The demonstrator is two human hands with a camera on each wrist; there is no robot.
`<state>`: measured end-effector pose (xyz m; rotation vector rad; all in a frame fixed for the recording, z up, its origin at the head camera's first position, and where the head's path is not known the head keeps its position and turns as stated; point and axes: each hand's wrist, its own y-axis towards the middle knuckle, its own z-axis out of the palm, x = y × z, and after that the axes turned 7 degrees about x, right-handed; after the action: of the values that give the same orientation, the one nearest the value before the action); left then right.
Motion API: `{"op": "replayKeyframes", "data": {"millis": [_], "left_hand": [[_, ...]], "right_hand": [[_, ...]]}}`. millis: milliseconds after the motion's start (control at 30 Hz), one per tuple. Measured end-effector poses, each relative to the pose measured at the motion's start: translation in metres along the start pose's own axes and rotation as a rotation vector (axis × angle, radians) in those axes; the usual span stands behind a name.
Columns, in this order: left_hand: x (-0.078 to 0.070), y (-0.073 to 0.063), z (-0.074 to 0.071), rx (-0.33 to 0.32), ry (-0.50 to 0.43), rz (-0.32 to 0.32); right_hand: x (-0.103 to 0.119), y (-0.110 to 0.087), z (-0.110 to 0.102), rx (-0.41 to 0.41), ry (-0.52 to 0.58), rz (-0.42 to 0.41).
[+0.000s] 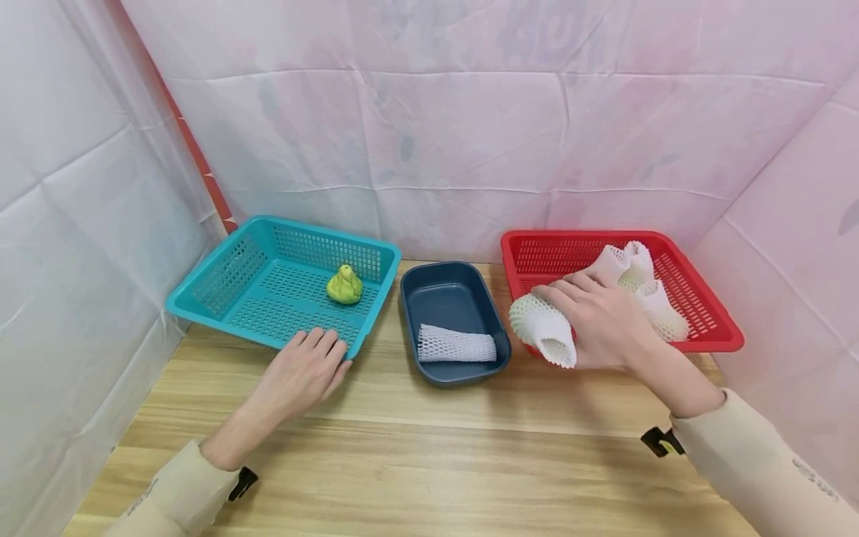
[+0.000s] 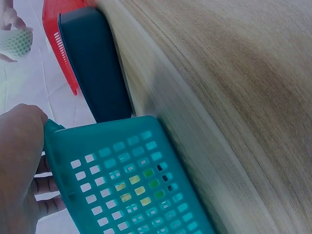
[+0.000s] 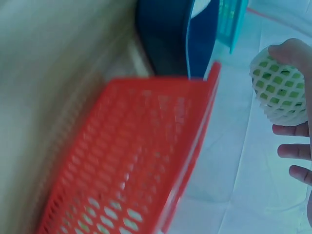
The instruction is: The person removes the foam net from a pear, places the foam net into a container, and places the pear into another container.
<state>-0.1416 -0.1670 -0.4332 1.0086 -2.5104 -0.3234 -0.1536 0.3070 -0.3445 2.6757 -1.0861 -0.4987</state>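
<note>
My left hand (image 1: pixel 305 377) grips the near right corner of a teal plastic basket (image 1: pixel 315 230), its fingers over the rim. Inside that basket sits a lumpy yellow-green fruit (image 1: pixel 344 286) with a knobbed top. With my right hand (image 1: pixel 607 321) I hold a green fruit in a white foam net sleeve (image 1: pixel 540 324). It hangs over the near left edge of a red plastic basket (image 1: pixel 590 237). In the right wrist view, green shows through the mesh of the held sleeve (image 3: pixel 278 90). Several more foam-netted pieces (image 1: pixel 661 309) lie in the red basket, partly behind my right hand.
Between the baskets stands a dark blue tray (image 1: pixel 439 298), with a flattened white foam net sleeve (image 1: pixel 456 345) lying across its near end. All stand on a wooden table (image 1: pixel 403 455). White and pink cloth (image 1: pixel 463 149) hangs behind and at both sides.
</note>
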Motion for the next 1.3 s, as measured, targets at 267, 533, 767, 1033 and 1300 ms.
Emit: {"op": "replayKeyframes", "data": {"millis": [267, 533, 767, 1033, 1300], "left_hand": [[0.000, 0.000, 0.001, -0.005, -0.003, 0.000], [0.001, -0.001, 0.001, -0.021, 0.003, -0.002], [0.000, 0.000, 0.001, -0.046, 0.007, 0.004], [0.000, 0.000, 0.002, -0.051, 0.005, 0.001], [0.000, 0.000, 0.002, -0.052, 0.003, 0.001]], "right_hand": [[0.035, -0.007, 0.014, -0.045, 0.166, 0.001], [0.074, -0.012, 0.032, -0.020, 0.278, 0.011], [0.099, -0.015, 0.046, 0.014, 0.343, 0.014], [0.123, -0.016, 0.061, 0.020, 0.407, -0.007], [0.139, -0.015, 0.074, 0.090, 0.422, -0.012]]}}
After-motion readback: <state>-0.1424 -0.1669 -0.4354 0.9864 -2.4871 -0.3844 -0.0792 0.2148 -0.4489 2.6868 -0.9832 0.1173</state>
